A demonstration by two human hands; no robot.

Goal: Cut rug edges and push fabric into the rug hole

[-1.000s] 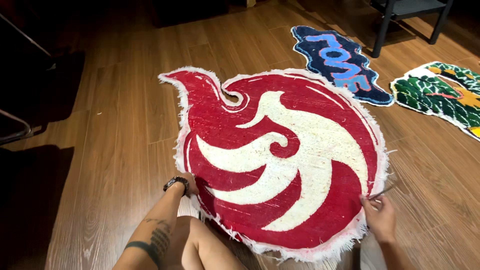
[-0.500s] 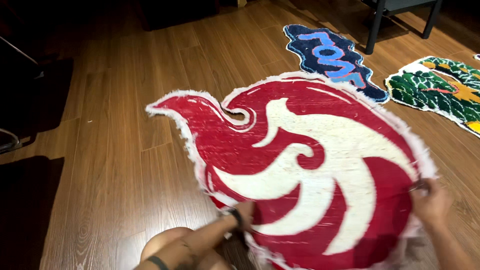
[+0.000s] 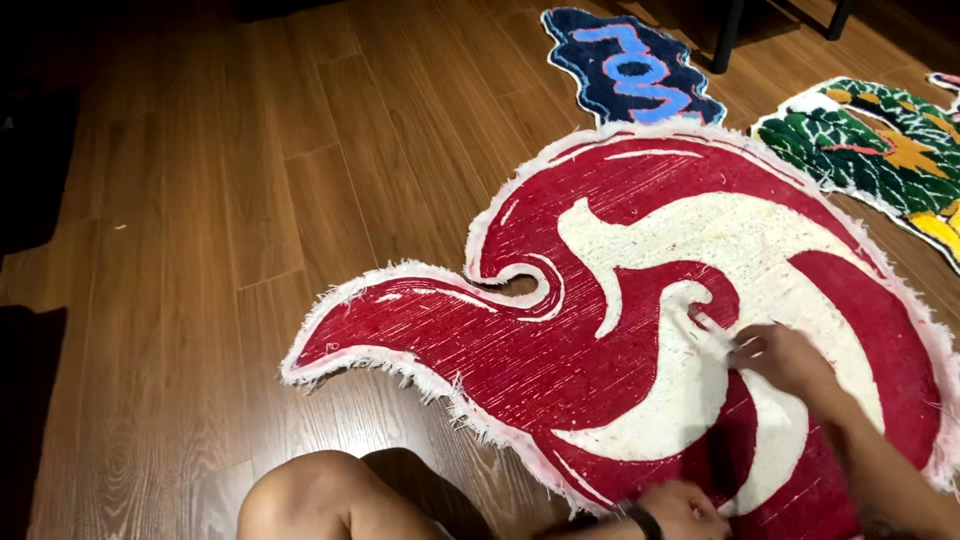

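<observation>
A large red and white tufted rug [image 3: 560,360] with a swirl shape and frayed white edges lies flat on the wooden floor. My right hand [image 3: 790,362] rests on its white swirl, fingers curled around a thin pale tool [image 3: 718,332] whose tip touches the pile. At the rug's near edge my left hand [image 3: 685,512], a black band on its wrist, lies blurred at the bottom of the view. How its fingers are set does not show. My bare knee [image 3: 310,495] is just in front of the rug.
A dark blue rug with light blue and pink shapes [image 3: 630,70] lies beyond the red one. A green, yellow and red rug [image 3: 880,150] lies at the right. Dark furniture legs [image 3: 728,35] stand at the back. Wooden floor [image 3: 220,220] stretches to the left.
The red rug has turned and now lies further right, with its pointed tail towards me. My right hand moved from the rug's right edge onto the white swirl. My left hand shifted right along the near edge.
</observation>
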